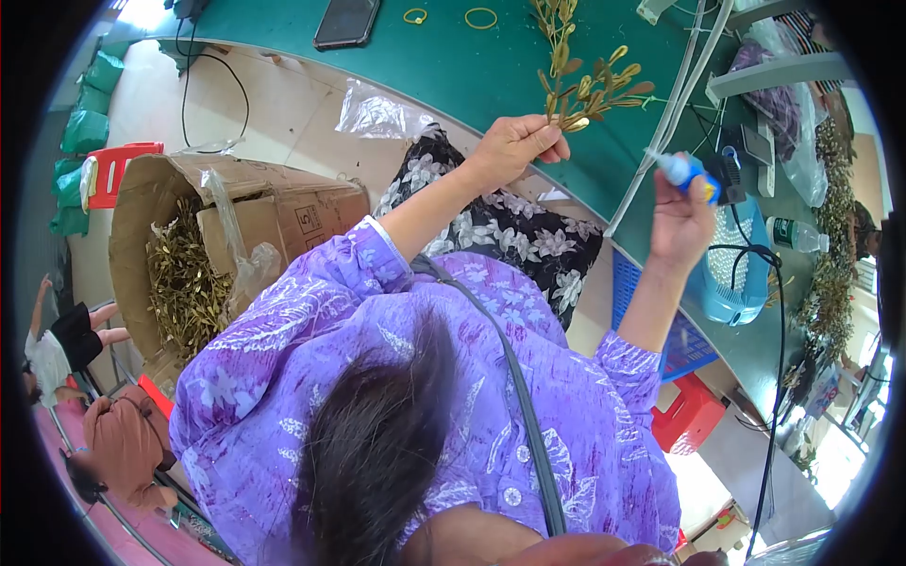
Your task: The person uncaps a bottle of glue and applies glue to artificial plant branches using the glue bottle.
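My left hand is closed, thumb against fingers, on the lower end of a gold-leaved sprig. Its leafy stems spread over the green table, and their top runs out of view. To the right, my right hand grips a small glue bottle with a blue body and a pale, narrow nozzle. The nozzle points up and left, apart from the sprig.
A phone and a yellow ring lie on the table. White cables cross it near a light-blue basket. A plastic bottle lies farther right. At left, a cardboard box holds gold foliage. People sit lower left.
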`<state>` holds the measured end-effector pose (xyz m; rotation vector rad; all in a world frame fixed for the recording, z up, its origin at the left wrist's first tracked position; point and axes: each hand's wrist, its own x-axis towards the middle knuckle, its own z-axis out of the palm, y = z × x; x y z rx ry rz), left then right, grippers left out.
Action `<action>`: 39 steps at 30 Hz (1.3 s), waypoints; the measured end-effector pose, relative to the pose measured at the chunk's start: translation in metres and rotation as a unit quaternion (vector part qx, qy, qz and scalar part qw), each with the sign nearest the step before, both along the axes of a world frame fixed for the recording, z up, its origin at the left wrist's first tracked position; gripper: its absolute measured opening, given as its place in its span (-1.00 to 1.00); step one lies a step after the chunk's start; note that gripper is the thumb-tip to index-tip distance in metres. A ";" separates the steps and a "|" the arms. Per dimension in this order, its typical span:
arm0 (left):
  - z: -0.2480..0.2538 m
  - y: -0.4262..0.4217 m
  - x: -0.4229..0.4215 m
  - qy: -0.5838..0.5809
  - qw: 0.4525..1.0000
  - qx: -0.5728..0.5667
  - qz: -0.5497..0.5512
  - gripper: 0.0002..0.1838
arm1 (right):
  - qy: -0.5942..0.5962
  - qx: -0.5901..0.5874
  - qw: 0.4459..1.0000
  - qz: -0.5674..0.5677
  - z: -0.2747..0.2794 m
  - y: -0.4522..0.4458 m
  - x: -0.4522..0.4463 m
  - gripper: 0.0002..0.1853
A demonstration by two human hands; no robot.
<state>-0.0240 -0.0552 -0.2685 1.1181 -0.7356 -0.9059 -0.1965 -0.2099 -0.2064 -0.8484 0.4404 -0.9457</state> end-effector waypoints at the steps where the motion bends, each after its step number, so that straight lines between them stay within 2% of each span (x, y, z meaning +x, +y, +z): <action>1: -0.001 0.000 0.000 0.030 1.000 -0.006 0.002 -0.69 | 0.008 -0.009 1.000 0.010 -0.012 0.003 -0.001 -0.77; 5: 0.004 -0.002 0.000 0.058 0.998 -0.002 0.005 -0.73 | 0.036 -0.004 0.998 0.043 -0.017 0.036 0.018 -0.79; 9: 0.009 -0.004 0.001 0.087 0.996 0.018 0.009 -0.82 | 0.012 0.081 0.992 0.101 -0.036 0.043 0.031 -0.77; 11: 0.016 -0.006 0.004 0.109 0.993 -0.037 0.003 -0.83 | 0.017 0.100 0.988 0.118 -0.046 0.048 0.033 -0.77; 13: 0.021 -0.008 0.008 0.118 0.993 -0.031 0.007 -0.79 | 0.016 0.089 0.987 0.134 -0.048 0.047 0.032 -0.76; 16: 0.021 -0.017 0.012 0.137 0.988 -0.072 0.020 -0.73 | 0.015 0.101 0.985 0.136 -0.051 0.045 0.030 -0.74; 23: 0.007 -0.023 0.020 0.151 0.984 -0.094 0.033 -0.75 | -0.031 0.119 0.979 0.162 -0.059 0.042 0.025 -0.72; 30: 0.003 -0.025 0.020 0.165 0.983 -0.078 0.021 -0.84 | -0.041 0.108 0.980 0.163 -0.067 0.038 0.022 -0.70; 36: 0.006 -0.026 0.019 0.174 0.981 -0.078 0.022 -0.80 | -0.047 0.124 0.981 0.143 -0.064 0.040 0.024 -0.69; 39: 0.007 -0.024 0.018 0.139 0.987 -0.080 0.014 -0.71 | -0.040 0.115 0.983 0.138 -0.063 0.041 0.025 -0.68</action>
